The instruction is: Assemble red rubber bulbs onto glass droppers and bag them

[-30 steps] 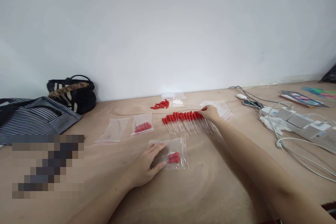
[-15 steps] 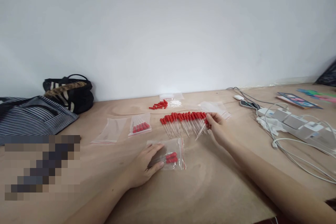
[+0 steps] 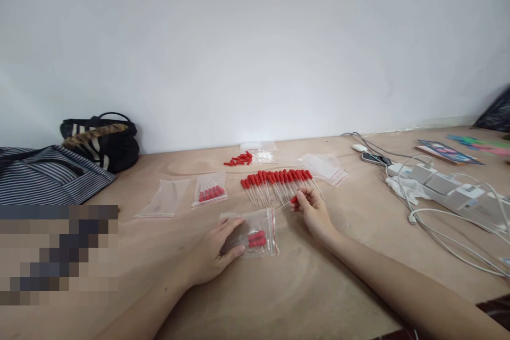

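My left hand (image 3: 217,252) lies on a clear zip bag (image 3: 265,220) with thumb and fingers spread, resting on its closed end. Two droppers with red bulbs (image 3: 257,239) are inside, their tubes partly under that hand. The bag's red-striped mouth faces right. Between the thumb and fingers of my right hand (image 3: 313,212) is a dropper (image 3: 294,200); its thin clear tube points left towards the bag's mouth. Behind the hands lies a row of several red-bulbed droppers (image 3: 274,178), bulbs away from me.
Left of the row lie a bag of several droppers (image 3: 209,191) and a flat zip bag (image 3: 163,199). Farther back are loose red bulbs (image 3: 239,159) and clear tubes (image 3: 263,156). More bags (image 3: 324,167), a power strip (image 3: 446,186) and cables lie right; a black bag (image 3: 119,146) stands left.
My right hand has moved left and nearer with the dropper, from the row's right end towards the bag's mouth. The dropper's tube has swung to point left. My left hand stays on the bag.
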A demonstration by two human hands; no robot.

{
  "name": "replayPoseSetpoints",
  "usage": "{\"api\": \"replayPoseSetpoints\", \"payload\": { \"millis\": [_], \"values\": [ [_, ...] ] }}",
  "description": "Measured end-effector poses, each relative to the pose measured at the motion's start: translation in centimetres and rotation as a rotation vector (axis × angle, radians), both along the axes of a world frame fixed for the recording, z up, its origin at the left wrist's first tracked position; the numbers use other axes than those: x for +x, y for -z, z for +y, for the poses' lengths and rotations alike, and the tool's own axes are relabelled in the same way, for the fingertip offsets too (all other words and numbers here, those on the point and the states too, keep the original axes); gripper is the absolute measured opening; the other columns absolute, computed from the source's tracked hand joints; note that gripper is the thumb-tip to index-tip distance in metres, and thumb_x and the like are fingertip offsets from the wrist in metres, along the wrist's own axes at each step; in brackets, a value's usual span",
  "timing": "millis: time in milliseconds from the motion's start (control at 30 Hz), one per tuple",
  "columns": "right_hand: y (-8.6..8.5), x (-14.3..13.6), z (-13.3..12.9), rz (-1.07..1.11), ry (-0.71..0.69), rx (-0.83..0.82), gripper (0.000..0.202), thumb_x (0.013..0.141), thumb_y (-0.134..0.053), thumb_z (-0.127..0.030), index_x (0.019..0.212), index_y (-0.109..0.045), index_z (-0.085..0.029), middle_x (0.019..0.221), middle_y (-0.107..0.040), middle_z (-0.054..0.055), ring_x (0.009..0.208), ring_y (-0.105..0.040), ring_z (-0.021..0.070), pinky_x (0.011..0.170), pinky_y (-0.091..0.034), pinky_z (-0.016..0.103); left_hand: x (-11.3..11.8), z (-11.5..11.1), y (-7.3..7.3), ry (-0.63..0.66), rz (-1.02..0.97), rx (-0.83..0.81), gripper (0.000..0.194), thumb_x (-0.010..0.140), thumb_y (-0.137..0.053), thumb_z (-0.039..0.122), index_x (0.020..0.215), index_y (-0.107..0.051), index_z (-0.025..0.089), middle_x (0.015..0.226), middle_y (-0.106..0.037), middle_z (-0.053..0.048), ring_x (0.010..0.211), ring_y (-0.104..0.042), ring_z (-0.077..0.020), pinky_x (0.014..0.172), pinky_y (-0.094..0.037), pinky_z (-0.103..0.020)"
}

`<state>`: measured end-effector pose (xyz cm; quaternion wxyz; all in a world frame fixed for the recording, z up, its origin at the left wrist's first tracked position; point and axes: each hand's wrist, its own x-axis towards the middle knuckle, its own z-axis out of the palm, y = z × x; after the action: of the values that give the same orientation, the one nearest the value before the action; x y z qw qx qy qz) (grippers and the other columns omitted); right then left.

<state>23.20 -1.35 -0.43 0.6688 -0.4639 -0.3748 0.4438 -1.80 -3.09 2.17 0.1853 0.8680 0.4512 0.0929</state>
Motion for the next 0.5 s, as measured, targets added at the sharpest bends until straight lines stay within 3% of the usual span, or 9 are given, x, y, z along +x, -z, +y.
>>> {"api": "replayPoseSetpoints", "payload": {
  "millis": [167, 333, 500],
  "values": [
    [0.1, -1.2, -1.0, 0.016, -0.181, -0.068, 0.041, 0.057, -0.070, -0.047, 0.076, -0.046, -0.019, 0.060, -0.059, -0.004, 0.055, -0.057, 0.0106, 0.057, -0.046, 0.024, 0.1, 0.0, -0.1, 0.006, -0.009, -0.007, 0.051, 0.083, -0.045, 0.038, 0.130, -0.035, 0.021, 0.132, -0.045, -0.008, 0.123, -0.035, -0.0298, 0.098, -0.033, -0.048],
    [0.5, -2.5, -1.2, -0.285, -0.307, -0.036, 0.025, 0.060, -0.069, -0.039, 0.066, -0.058, -0.017, 0.060, -0.062, -0.001, 0.044, -0.046, 0.0074, 0.044, -0.037, 0.021, 0.2, 0.2, 0.0, 0.055, -0.056, 0.049, 0.048, 0.082, -0.046, 0.033, 0.128, -0.036, 0.022, 0.126, -0.050, -0.008, 0.118, -0.042, -0.0276, 0.099, -0.033, -0.048],
    [0.7, -3.3, -1.0, -0.485, -0.467, 0.022, 0.016, 0.069, -0.059, -0.033, 0.072, -0.068, -0.021, 0.063, -0.065, 0.000, 0.057, -0.056, 0.0139, 0.053, -0.043, 0.025, 0.2, 0.2, 0.1, 0.061, -0.082, 0.075, 0.047, 0.082, -0.046, 0.031, 0.127, -0.037, 0.024, 0.126, -0.051, -0.006, 0.117, -0.044, -0.0251, 0.100, -0.033, -0.045]
  ]
}}
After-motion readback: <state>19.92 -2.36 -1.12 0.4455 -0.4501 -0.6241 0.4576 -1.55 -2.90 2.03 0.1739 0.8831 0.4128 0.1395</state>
